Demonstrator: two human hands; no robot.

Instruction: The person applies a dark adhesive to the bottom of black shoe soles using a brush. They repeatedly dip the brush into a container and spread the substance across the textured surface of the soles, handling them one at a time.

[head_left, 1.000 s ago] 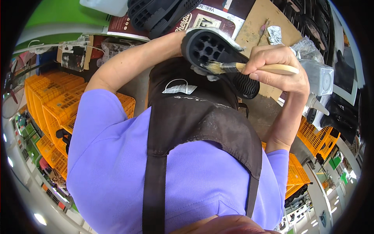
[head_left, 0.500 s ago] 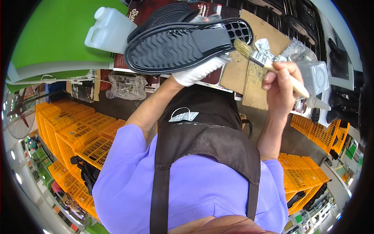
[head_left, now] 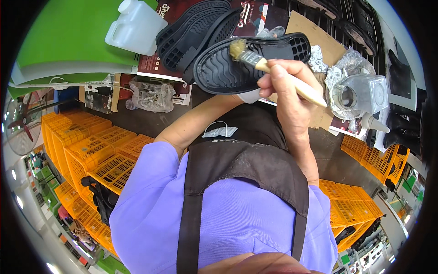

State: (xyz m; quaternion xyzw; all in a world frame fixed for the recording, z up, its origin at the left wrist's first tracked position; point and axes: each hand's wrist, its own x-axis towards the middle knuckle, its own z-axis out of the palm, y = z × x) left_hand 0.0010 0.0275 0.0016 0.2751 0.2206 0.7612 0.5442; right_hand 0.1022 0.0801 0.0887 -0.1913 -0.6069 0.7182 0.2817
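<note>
My left hand (head_left: pixel 250 96), in a white glove, is mostly hidden under a black rubber shoe sole (head_left: pixel 216 68) and grips it from below. The sole lies tilted, its wavy tread facing up and its grid-patterned end to the right. In my bare right hand (head_left: pixel 292 91) a paintbrush (head_left: pixel 250 57) is pinched by its pale wooden handle. Its yellowish bristles are over the far edge of the tread; whether they touch it I cannot tell. Wet shine shows along the sole's middle. More black soles (head_left: pixel 191 34) lie stacked just beyond it.
A white plastic jug (head_left: pixel 137 29) stands at the far left on a green surface (head_left: pixel 68 36). To the right are a clear plastic container (head_left: pixel 367 93), crumpled foil (head_left: pixel 335 77) and cardboard (head_left: pixel 305 34). Orange crates (head_left: pixel 109 176) flank me on both sides.
The sole has moved right and slightly nearer, uncovering more of the stacked soles. My right hand has carried the brush left, from the grid-patterned end to the wavy tread.
</note>
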